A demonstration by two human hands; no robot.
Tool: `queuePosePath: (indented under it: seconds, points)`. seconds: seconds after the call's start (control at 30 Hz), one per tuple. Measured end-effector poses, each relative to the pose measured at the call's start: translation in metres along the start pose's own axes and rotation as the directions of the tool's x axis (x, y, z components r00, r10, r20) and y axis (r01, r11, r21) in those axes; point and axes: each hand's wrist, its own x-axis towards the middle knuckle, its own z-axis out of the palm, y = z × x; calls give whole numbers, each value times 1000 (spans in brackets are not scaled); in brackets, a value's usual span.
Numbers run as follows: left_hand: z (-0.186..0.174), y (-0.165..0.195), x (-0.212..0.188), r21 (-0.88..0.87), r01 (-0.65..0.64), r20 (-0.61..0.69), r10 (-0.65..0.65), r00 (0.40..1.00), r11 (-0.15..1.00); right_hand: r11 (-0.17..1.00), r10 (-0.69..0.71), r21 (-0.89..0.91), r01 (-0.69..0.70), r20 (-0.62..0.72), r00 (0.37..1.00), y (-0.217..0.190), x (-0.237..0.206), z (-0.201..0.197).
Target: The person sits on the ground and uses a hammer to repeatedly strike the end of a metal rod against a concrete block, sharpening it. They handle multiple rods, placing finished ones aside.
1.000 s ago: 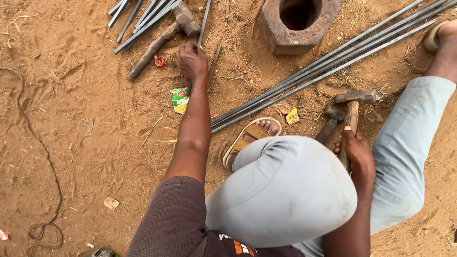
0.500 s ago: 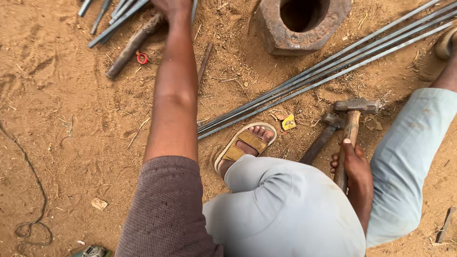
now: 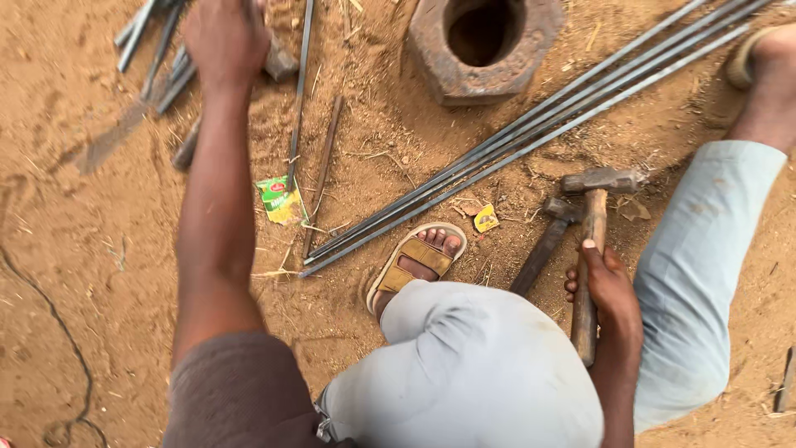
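Where the sandy ground [image 3: 108, 274] fills the whole view, a person squats on it in pale trousers, one sandalled foot [image 3: 419, 261] planted between the knees. A bundle of long thin steel rods [image 3: 531, 137] runs slantwise from the top right corner down to a spot just beside that foot. Above the rods sits a heavy rusted block with a round hole [image 3: 485, 41], half sunk in the dirt. At the top left lies a loose heap of short metal bars [image 3: 157, 58], one of them blurred.

The left hand [image 3: 224, 33] reaches far forward over this heap, its back toward the camera; the fingers curl downward at the bars, yet whether they grip anything cannot be told. Just right of it lies a hammer head [image 3: 280, 62].

The right hand [image 3: 609, 286] is wrapped round the wooden handle of a hammer [image 3: 590, 249], thumb laid along the shaft, the iron head pointing away and resting on the ground near the rods. A second, darker hammer [image 3: 543, 249] lies just beside it, untouched. A torn green and yellow wrapper [image 3: 280, 199] lies under a single thin rod, and a small yellow scrap [image 3: 486, 218] sits below the bundle.
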Motion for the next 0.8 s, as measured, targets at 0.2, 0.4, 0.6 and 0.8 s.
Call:
queuePosePath:
  seconds: [0.2, 0.4, 0.6, 0.8]
  points:
    - [-75, 60, -95, -288, 201, 255, -128, 958, 936, 999, -37, 28, 37, 16, 999, 3, 14, 2]
    - [-114, 167, -164, -612, 592, 498, -326, 804, 525, 995, -93, 38, 92, 35, 995, 9, 38, 1]
    - [-130, 217, -156, -373, 727, 610, -438, 660, 576, 986, -161, 58, 158, 49, 986, 6, 57, 6]
    - [-108, 235, -107, -515, 603, 503, -355, 788, 609, 983, -183, 50, 179, 94, 979, -1, 69, 8]
